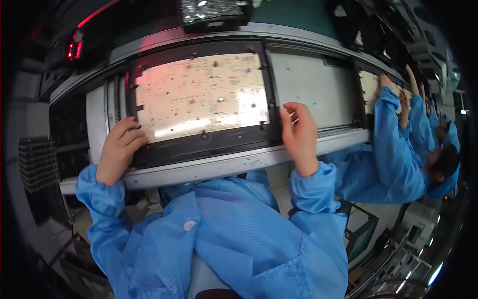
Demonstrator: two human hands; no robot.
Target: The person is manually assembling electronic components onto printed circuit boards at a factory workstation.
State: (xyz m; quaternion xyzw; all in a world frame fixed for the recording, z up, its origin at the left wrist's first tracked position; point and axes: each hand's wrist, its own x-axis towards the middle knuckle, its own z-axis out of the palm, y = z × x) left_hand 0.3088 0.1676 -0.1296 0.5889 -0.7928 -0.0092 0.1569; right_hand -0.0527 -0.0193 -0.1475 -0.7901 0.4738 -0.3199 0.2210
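Note:
A pale circuit board [201, 94] with scattered small components sits in a black carrier frame [199, 144], held at its edges by small black clips. The frame rests across the metal rails of a conveyor line in front of me. My left hand [121, 147] is closed on the frame's lower left corner, fingertips over its edge near the board. At the frame's right side is my right hand [300, 132], thumb and curled fingers at the edge; the inner fingers are partly hidden.
The conveyor's silver front rail [239, 163] runs between me and the frame. A black box with crinkled silvery material [215, 11] stands behind the line. Dark stacked trays [37, 164] are at the left. Co-workers in blue [393, 149] handle another board [368, 92] at the right.

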